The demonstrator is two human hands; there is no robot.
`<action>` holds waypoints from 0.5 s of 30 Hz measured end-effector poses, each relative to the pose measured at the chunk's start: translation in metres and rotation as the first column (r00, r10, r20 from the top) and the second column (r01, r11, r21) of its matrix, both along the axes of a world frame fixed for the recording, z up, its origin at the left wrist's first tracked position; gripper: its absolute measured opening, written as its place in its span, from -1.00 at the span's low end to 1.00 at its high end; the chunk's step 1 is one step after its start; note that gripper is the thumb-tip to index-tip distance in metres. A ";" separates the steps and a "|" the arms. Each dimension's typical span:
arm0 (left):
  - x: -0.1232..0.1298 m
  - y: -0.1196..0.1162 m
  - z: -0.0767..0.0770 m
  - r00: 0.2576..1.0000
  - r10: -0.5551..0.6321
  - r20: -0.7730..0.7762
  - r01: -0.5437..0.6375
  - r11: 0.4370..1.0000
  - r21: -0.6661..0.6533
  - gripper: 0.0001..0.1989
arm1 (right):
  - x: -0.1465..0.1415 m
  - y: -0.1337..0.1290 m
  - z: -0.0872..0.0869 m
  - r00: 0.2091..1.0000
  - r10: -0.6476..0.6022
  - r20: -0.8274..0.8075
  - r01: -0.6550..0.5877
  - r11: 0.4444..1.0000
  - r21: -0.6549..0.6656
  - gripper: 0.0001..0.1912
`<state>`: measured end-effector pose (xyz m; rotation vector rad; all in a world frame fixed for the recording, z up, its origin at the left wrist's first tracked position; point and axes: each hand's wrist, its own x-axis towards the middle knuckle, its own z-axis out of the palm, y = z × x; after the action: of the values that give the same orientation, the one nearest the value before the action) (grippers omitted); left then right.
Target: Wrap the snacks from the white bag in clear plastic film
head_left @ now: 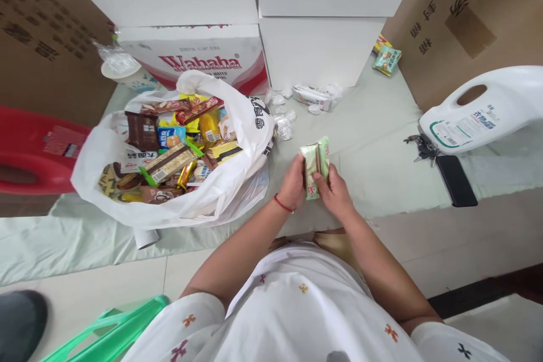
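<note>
White shirt cloth [305, 294], dotted with small coloured motifs, spreads closest to the camera, and beyond it both forearms reach forward to a pair of slim, pale green packets [311, 172] held over the near part of the surface [382, 164]. The left hand [293, 184], with a red cord [283, 203] around its wrist, grips the packets from the left side, its fingers curled mostly out of sight behind the wrappers. The right hand [334, 192] pinches them from the right, thumb laid across the front, the other fingers largely hidden. Left of the hands, and near them, a white plastic bag [252, 169] sits wide open, filled with wrapped snacks, among them a green-ended bar [172, 163] and a dark brown packet [142, 131]. Just past the hands lie small clear crumpled wrappers [283, 127] and a little white box [313, 97]. Farther back, a Wahaha carton [199, 62] stands beside plain white boxes [314, 51]. Well to the right are a white jug [487, 107], a bunch of keys [423, 148] and a black phone [457, 181] close together, with small teal packets [387, 61] lying farther back against a brown carton [475, 34]. At far left is a red container [34, 147].
</note>
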<state>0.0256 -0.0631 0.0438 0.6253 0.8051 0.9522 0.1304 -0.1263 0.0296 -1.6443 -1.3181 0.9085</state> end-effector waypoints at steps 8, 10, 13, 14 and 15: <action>-0.011 0.005 0.001 0.975 0.221 0.011 -0.215 0.958 -0.188 -0.49 | -0.011 0.001 0.003 0.996 0.077 0.035 -0.078 0.996 0.048 -0.40; -0.011 0.009 -0.003 0.974 0.226 0.014 -0.219 0.956 -0.194 -0.47 | -0.013 -0.002 0.003 0.983 0.035 -0.178 -0.034 0.999 0.007 -0.39; -0.013 0.015 -0.006 0.985 0.173 0.017 -0.164 0.955 -0.246 -0.42 | -0.018 -0.008 -0.001 0.921 -0.075 -0.382 0.009 0.985 -0.172 -0.35; -0.015 0.016 -0.006 0.992 0.126 0.030 -0.113 0.957 -0.269 -0.42 | -0.019 -0.009 -0.002 0.908 -0.087 -0.410 0.001 0.978 -0.207 -0.37; -0.019 0.018 -0.005 0.996 0.072 0.055 -0.053 0.956 -0.289 -0.42 | -0.020 -0.010 -0.004 0.898 -0.091 -0.430 -0.005 0.976 -0.218 -0.41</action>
<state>0.0069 -0.0450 0.0383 0.3162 0.8891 0.8867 0.1107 -0.1367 0.0258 -1.4994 -0.8928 1.3412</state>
